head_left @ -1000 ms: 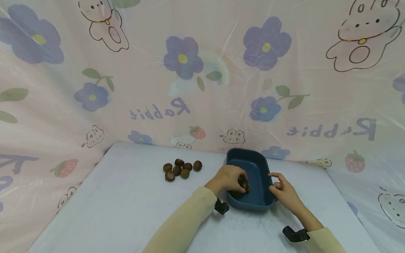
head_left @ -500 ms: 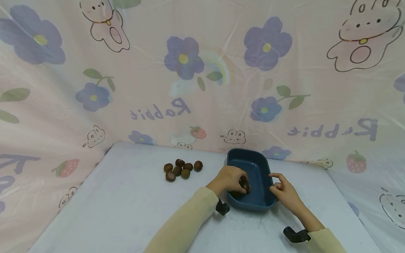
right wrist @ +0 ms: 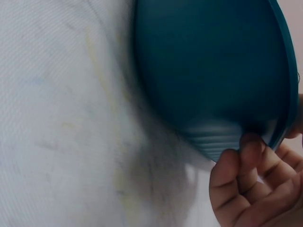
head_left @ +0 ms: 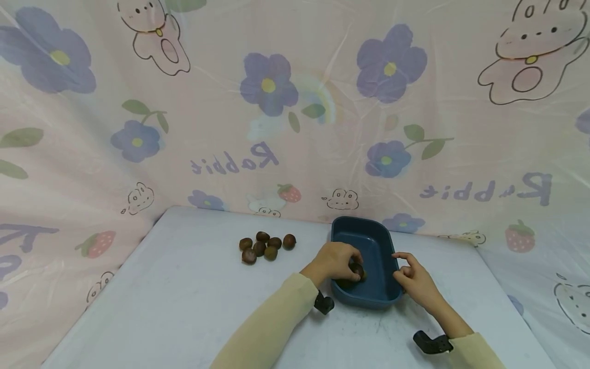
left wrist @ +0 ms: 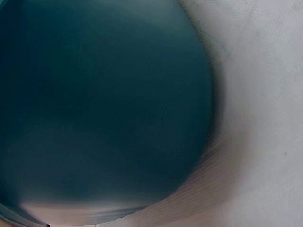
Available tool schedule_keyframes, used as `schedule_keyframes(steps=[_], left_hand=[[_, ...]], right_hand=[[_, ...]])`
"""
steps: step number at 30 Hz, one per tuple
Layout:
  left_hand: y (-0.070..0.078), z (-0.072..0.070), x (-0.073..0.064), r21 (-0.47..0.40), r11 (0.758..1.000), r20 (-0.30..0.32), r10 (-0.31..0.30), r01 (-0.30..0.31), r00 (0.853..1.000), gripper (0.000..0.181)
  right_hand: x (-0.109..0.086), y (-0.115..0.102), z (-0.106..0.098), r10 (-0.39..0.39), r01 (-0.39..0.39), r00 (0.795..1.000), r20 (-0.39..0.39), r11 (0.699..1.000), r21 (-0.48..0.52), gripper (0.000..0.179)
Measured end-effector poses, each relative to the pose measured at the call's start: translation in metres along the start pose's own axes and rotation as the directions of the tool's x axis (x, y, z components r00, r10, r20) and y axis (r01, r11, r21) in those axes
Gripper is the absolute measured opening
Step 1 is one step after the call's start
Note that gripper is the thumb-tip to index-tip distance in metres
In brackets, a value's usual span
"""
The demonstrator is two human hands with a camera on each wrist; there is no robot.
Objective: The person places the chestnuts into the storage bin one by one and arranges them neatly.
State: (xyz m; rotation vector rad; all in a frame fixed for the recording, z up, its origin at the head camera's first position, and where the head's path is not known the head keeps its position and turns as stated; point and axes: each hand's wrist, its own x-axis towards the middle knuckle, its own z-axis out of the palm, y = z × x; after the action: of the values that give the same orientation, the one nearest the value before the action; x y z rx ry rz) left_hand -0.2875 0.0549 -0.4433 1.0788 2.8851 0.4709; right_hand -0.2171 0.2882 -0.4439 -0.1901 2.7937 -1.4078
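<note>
My left hand [head_left: 338,260] reaches over the left rim of a deep blue rectangular box [head_left: 375,246] in the head view. Its fingers curl round a dark brown chestnut [head_left: 357,268] low inside the box, and the hand partly hides more brown beneath it. On the box's right side, my right hand [head_left: 417,281] grips the rim, index finger and thumb at the edge. The right wrist view shows its curled fingers [right wrist: 227,177] against the outer wall [right wrist: 208,71]. Only the box's outer wall [left wrist: 109,104] and the tabletop fill the left wrist view; the left fingers are hidden there.
Several loose chestnuts [head_left: 259,248] lie in a cluster on the white table [head_left: 184,292], left of the box. A patterned pink curtain [head_left: 318,148] hangs behind and at both sides. Black wrist camera mounts [head_left: 432,342] sit on both wrists.
The hands and the box keep nearly the same places. The left fingers shift slightly round the chestnut, and the whole head view drifts a little.
</note>
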Motion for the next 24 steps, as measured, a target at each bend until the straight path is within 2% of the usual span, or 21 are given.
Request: schedule_keyframes(steps=[4,12,16,19,24], left_hand=[[-0.002,0.001,-0.001,-0.042,0.999,-0.019,0.005,-0.005,1.0,0.035],[-0.005,0.001,-0.006,-0.174,0.984,-0.049,0.036,-0.044,0.998,0.039],[-0.007,-0.001,-0.009,-0.277,0.959,-0.046,0.045,-0.056,0.998,0.042],[-0.008,-0.004,-0.012,-0.359,0.931,-0.042,0.06,-0.071,0.997,0.044],[-0.01,-0.011,-0.02,-0.434,0.895,-0.047,0.091,-0.102,0.995,0.045]], right_hand=[[-0.009,-0.022,-0.002,-0.008,0.008,1.0,0.01,1.0,0.02,0.043],[-0.011,-0.023,-0.002,0.005,-0.005,1.0,0.012,1.0,0.015,0.043],[-0.012,-0.024,-0.002,0.0,0.0,1.0,0.01,1.0,0.008,0.043],[-0.01,-0.022,-0.002,-0.003,0.002,1.0,0.01,1.0,0.01,0.043],[-0.001,-0.001,-0.002,-0.002,0.002,1.0,0.005,1.0,0.004,0.044]])
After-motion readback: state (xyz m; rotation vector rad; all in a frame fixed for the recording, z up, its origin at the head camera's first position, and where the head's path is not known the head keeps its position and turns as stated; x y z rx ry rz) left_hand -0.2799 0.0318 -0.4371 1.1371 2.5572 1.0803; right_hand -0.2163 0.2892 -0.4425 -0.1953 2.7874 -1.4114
